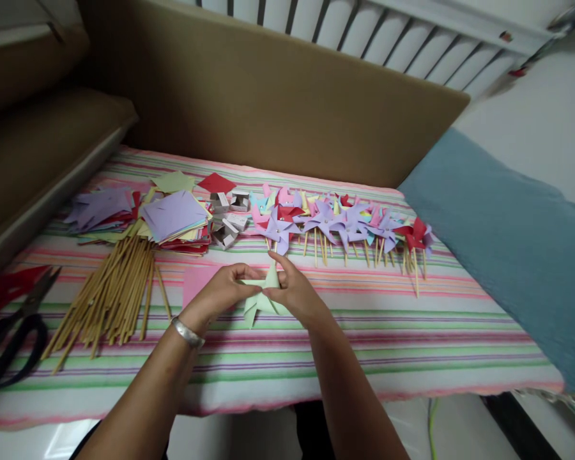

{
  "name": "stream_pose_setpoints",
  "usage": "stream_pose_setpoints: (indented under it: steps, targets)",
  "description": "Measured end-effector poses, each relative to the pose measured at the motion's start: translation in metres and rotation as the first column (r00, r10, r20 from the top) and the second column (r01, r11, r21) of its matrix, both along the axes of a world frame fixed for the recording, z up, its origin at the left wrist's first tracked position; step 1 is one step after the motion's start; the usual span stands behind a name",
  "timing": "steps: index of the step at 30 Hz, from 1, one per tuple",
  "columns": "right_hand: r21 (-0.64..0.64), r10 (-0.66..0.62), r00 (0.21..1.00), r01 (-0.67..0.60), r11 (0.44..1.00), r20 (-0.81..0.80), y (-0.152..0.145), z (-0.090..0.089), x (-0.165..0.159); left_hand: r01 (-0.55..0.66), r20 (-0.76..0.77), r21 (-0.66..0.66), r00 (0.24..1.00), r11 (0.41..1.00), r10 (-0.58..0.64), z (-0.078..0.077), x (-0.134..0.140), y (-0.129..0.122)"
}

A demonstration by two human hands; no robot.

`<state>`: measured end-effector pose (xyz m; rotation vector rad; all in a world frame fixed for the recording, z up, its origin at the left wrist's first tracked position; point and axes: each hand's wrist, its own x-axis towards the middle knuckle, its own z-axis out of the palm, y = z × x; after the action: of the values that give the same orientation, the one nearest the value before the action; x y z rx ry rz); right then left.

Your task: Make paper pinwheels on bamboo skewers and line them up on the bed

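One pale green pinwheel point(264, 303) is in the making in the head view, the only view here. It is at the front middle, over the striped cloth point(412, 351), between two hands. The left hand point(223, 287) pinches its left side between thumb and fingers; the right hand point(298, 291) grips its upper right part. Its blades look folded inward, so I judge the shaping well advanced, but I cannot tell whether the centre is fastened or a stick is attached.

Done, by the look of them, are the finished pinwheels point(323, 218) crowded on sticks beyond the hands and to the right. They overlap too much for a full count; at least four lilac ones stand out in front, plus a red one point(414, 235) near the right end.

Plenty seems left: two stacks of flat paper, a left stack point(100, 207) and a right stack point(175, 216), with a bundle of wooden sticks point(115, 287), dozens and too tangled to count. Three sheets show apart: one yellow-green sheet point(175, 181), one red sheet point(216, 183), and one pink sheet point(196, 284) partly under the left hand. About four small boxes point(236, 221) sit beside the right stack. One pair of scissors point(23, 326) lies at far left.
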<state>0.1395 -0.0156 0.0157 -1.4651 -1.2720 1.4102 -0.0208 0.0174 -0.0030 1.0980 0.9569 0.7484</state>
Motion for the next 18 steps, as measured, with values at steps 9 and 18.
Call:
stream_pose_setpoints:
  steps: [9, 18]
  targets:
    - [-0.042, -0.324, 0.904, 0.326, 0.945, -0.277, 0.009, -0.009, -0.003, -0.053, 0.313, -0.281, 0.939, 0.958, 0.144, -0.005, 0.007, -0.004]
    - [0.014, -0.34, 0.902, 0.356, 0.934, -0.264, 0.008, -0.018, -0.018, -0.121, 0.202, -0.204, 0.966, 0.971, 0.162, -0.007, 0.014, -0.007]
